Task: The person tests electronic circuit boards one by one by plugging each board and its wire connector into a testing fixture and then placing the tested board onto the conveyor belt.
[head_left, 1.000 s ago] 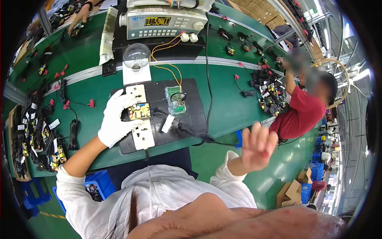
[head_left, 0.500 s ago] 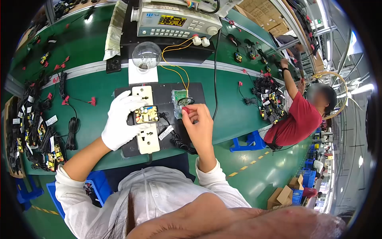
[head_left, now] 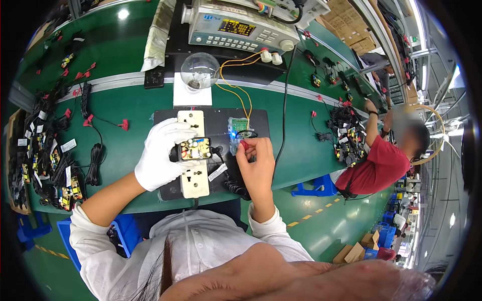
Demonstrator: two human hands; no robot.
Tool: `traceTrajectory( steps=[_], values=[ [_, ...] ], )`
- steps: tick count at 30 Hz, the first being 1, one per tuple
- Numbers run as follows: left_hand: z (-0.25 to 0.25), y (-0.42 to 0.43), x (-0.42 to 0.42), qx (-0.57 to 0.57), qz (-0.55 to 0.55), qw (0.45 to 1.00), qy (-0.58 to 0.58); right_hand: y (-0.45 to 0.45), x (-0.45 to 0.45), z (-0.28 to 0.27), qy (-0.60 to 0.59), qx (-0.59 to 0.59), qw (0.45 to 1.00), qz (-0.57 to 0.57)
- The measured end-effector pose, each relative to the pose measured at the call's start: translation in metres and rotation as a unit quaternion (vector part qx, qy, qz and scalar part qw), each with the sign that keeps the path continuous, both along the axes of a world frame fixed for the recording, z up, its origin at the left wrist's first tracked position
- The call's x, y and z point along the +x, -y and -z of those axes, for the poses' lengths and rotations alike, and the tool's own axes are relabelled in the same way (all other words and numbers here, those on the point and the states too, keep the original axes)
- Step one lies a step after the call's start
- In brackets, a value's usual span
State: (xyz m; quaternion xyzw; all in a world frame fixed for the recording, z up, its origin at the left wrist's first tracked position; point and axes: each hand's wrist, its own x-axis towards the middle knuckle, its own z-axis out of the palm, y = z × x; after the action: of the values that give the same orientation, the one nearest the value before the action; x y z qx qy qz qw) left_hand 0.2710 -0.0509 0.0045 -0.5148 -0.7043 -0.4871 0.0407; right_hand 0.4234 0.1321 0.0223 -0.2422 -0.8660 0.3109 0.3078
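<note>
My left hand [head_left: 163, 153], in a white glove, is closed around a power adapter [head_left: 195, 149] whose yellow circuit board lies bare in its black case. The adapter sits over the middle of a cream socket strip [head_left: 195, 188]; whether its pins are in the sockets is hidden. Bare, my right hand [head_left: 258, 163] pinches a red connector [head_left: 244, 145] against the lower end of a small green circuit board [head_left: 240, 125]. Both the strip and that board rest on a black base plate [head_left: 216, 115]. A black cable with a white label [head_left: 218, 172] lies between my hands.
A bench power meter [head_left: 243, 30] with a lit display stands behind a glass bulb [head_left: 200, 71]. Yellow wires [head_left: 246, 95] run down to the green board. Adapters with cables [head_left: 52, 160] are heaped at left, more [head_left: 349, 133] at right. A co-worker in red [head_left: 376, 165] sits at right.
The scene has shifted slightly rightward in view. The meter's digits have changed, and a bluish glow now shows beside the green board. Both hands keep their grips.
</note>
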Motion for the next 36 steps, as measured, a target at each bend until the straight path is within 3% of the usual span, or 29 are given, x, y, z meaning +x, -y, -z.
traceTrajectory(
  steps=[26, 29, 32, 36],
  values=[
    [0.004, 0.001, -0.001, 0.000, 0.005, 1.000, 0.003, -0.005, 0.004, 0.003, -0.009, 0.015, 1.000, -0.026],
    [-0.001, 0.005, -0.003, -0.028, 0.029, 0.999, -0.007, -0.011, 0.014, -0.004, -0.025, -0.066, 0.997, -0.025],
    [-0.007, 0.009, -0.008, -0.047, 0.057, 0.997, -0.018, -0.028, 0.031, -0.008, -0.037, -0.047, 0.998, 0.028],
    [-0.003, 0.011, -0.005, -0.057, 0.039, 0.998, -0.011, -0.036, 0.036, -0.005, -0.076, -0.116, 0.990, -0.014]
  ],
)
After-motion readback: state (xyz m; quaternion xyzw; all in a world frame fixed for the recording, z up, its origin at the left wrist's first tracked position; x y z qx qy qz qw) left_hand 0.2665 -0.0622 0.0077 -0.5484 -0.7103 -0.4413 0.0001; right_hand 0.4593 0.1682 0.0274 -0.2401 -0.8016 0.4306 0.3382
